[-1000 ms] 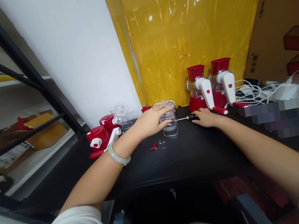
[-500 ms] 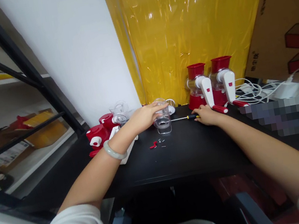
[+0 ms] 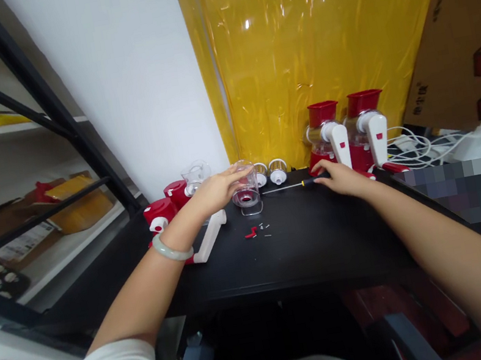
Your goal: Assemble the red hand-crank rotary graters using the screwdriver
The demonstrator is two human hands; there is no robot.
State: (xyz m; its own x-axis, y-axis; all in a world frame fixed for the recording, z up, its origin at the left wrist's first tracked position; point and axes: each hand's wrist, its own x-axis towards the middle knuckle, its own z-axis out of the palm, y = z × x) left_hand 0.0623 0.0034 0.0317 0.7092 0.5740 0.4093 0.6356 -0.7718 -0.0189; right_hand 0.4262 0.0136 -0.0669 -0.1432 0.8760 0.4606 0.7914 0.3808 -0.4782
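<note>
My left hand [image 3: 214, 189] is closed around a clear plastic housing [image 3: 247, 195], holding it tilted just above the black table [image 3: 308, 248]. My right hand [image 3: 339, 179] lies over the black and yellow handle of a screwdriver [image 3: 297, 183] resting on the table, fingers curled on it. A small red part [image 3: 250, 233] and a few tiny screws [image 3: 264, 230] lie on the table in front of the housing. Two metal drum pieces [image 3: 269, 172] stand behind it.
Two assembled red and white hand-crank grinders [image 3: 348, 133] stand at the back by a yellow plastic sheet [image 3: 313, 37]. Taken-apart red and white grinder parts [image 3: 181, 215] lie at the left. White cables [image 3: 420, 145] trail at the right. A black metal shelf [image 3: 39, 197] stands at the left.
My left hand has moved the clear housing leftward and tipped it over. My right hand has closed over the screwdriver handle. The two metal drums behind are now uncovered.
</note>
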